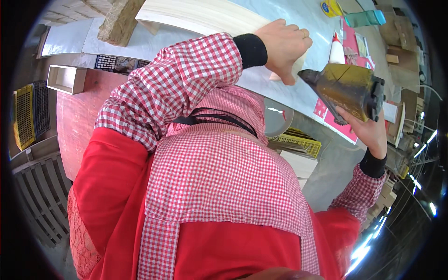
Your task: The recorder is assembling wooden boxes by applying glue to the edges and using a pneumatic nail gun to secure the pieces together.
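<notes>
My left hand point(285, 45) reaches across the bench with its fingers curled over a pale wooden piece point(300, 65), thumb pointing down. The hand covers most of that piece, so its full shape is hidden. A long pale wooden board point(205, 17) lies just behind and left of this hand. In my right hand point(368, 130) is a nail gun point(346, 88) with a scuffed yellow-brown body and black ends. Its dark nose points left toward the wooden piece, a short gap from my left thumb. My right fingers are partly hidden under the tool.
On the grey bench point(242, 88) are a white glue bottle point(337, 51), a teal bottle point(365, 18), a yellow tub point(331, 8) and red-and-white sheets point(322, 112). A rough wooden block point(120, 21) stands at the far left. A small open wooden box point(66, 79) sits on a reddish board point(79, 121).
</notes>
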Demonstrator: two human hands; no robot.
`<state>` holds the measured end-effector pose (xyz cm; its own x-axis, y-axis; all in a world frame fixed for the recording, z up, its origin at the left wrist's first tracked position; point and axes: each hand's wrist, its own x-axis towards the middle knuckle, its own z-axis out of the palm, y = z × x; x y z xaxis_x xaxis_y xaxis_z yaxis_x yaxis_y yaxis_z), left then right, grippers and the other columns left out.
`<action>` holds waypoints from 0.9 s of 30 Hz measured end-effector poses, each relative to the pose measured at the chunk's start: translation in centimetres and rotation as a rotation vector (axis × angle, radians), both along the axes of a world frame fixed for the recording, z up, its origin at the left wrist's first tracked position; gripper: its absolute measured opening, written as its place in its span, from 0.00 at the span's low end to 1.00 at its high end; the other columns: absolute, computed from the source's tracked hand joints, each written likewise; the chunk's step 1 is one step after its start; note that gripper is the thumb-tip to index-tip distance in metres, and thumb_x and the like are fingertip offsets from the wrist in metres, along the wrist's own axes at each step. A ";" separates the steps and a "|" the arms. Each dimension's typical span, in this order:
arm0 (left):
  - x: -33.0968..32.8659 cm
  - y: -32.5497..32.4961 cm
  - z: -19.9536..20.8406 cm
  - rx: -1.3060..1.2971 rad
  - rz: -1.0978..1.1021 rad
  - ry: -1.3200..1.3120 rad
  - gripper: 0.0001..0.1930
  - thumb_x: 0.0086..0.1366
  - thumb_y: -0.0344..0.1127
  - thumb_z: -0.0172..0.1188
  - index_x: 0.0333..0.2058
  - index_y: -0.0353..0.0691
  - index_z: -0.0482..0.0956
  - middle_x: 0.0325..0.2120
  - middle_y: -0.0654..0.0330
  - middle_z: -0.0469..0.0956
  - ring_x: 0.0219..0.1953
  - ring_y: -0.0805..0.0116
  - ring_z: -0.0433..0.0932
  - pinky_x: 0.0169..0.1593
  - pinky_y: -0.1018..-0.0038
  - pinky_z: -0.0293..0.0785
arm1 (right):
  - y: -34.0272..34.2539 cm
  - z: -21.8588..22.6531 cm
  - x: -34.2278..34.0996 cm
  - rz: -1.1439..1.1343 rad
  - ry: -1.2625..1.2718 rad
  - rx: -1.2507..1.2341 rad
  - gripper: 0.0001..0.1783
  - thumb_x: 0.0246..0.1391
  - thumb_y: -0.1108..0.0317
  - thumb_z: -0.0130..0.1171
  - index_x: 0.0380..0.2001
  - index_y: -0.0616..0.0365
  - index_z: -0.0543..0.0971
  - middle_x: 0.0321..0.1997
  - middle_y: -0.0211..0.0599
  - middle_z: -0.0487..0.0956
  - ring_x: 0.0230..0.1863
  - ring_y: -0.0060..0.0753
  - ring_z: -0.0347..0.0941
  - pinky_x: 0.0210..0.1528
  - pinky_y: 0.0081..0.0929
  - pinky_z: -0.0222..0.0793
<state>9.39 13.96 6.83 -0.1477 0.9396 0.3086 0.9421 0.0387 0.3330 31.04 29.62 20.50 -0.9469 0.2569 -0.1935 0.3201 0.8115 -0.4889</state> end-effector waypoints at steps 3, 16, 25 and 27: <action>0.5 -0.4 0.5 -0.030 -0.023 -0.016 0.38 0.39 0.57 0.72 0.44 0.33 0.75 0.41 0.52 0.75 0.47 0.59 0.74 0.48 0.64 0.69 | -0.2 0.4 -0.4 -0.041 0.053 -0.024 0.23 0.52 0.77 0.69 0.51 0.68 0.75 0.48 0.39 0.82 0.46 0.28 0.79 0.50 0.26 0.74; 2.7 -1.5 1.5 0.033 -0.016 0.053 0.38 0.39 0.59 0.71 0.40 0.31 0.76 0.38 0.53 0.74 0.45 0.58 0.74 0.48 0.66 0.69 | -0.5 0.8 -0.5 -0.113 0.094 -0.053 0.19 0.55 0.73 0.67 0.49 0.68 0.77 0.46 0.36 0.83 0.45 0.24 0.77 0.50 0.26 0.73; 3.5 -1.7 1.5 0.041 -0.016 0.077 0.38 0.39 0.60 0.72 0.39 0.32 0.76 0.37 0.54 0.74 0.45 0.59 0.74 0.49 0.66 0.68 | -0.6 1.1 -0.1 -0.092 0.085 -0.045 0.19 0.54 0.72 0.68 0.49 0.66 0.77 0.46 0.36 0.83 0.45 0.24 0.78 0.50 0.26 0.73; 3.6 -1.7 1.4 0.049 -0.019 0.078 0.37 0.39 0.60 0.72 0.39 0.32 0.76 0.37 0.54 0.74 0.45 0.60 0.74 0.49 0.66 0.68 | -0.5 1.2 -0.1 -0.085 0.070 -0.040 0.20 0.54 0.72 0.68 0.49 0.66 0.77 0.46 0.36 0.83 0.45 0.24 0.78 0.50 0.26 0.73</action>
<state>13.04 12.21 8.19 -0.1038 0.9255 0.3643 0.9656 0.0060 0.2598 30.93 29.09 21.69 -0.9336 0.3300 -0.1396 0.3507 0.7621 -0.5442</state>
